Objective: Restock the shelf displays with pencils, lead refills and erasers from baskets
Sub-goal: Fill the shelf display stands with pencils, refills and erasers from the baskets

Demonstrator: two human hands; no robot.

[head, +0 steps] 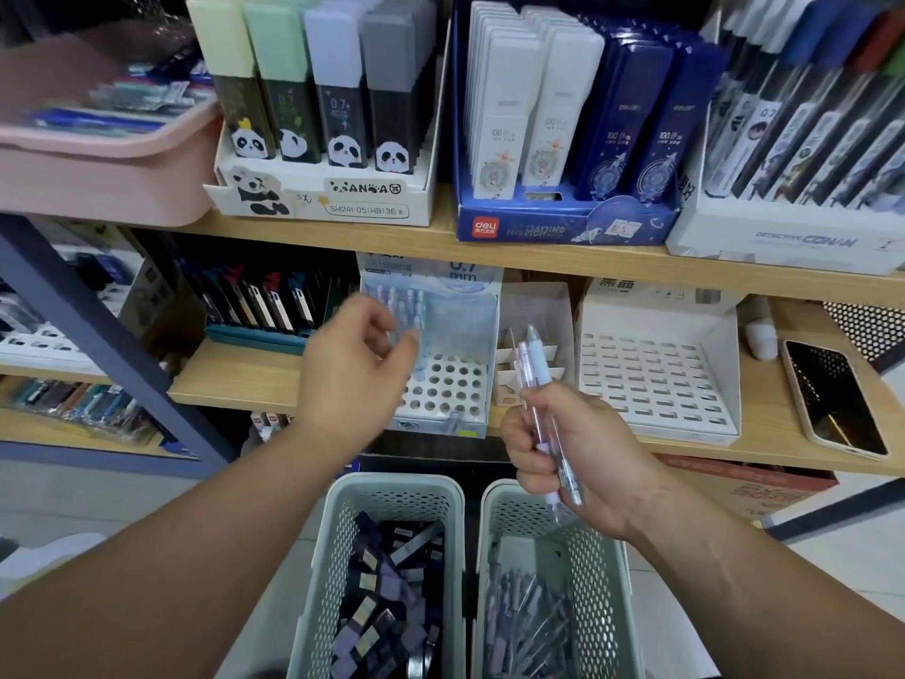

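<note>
1. A stationery shop: wooden shelves [489, 257] carry cardboard display boxes, and two pale green perforated baskets stand on the floor beneath the person's forearms.
2. The right hand [563, 453] is clenched around a small bunch of mechanical pencils [536, 384]. Their pale blue and pink caps stick up above the fist, and their tips poke out below it over the right basket [607, 580].
3. That right basket, directly under the right hand, holds more loose pencils of the same kind.
4. The left hand [357, 365] is blurred, fingers loosely curled with thumb and forefinger near each other; nothing can be made out in it, and I cannot tell whether it grips anything.
5. Just beyond the left hand's fingertips stands the pencil display box [440, 345], marked 0.7 mm, with a white tray of round holes. A few pencils stand at its back; most holes are vacant.
6. Below the left forearm, the left basket [338, 556] is filled with dark and lilac lead refill cases [387, 595].
7. Beyond the right hand, to its right, sits a white slotted tray [656, 374] with bare slots, and further right a phone [832, 399] lies flat on the shelf.
8. Above both hands, the upper shelf holds panda-printed lead refill boxes [318, 115] and a blue Deli display [568, 129]; a pink tub [98, 174] sits up to the left.
</note>
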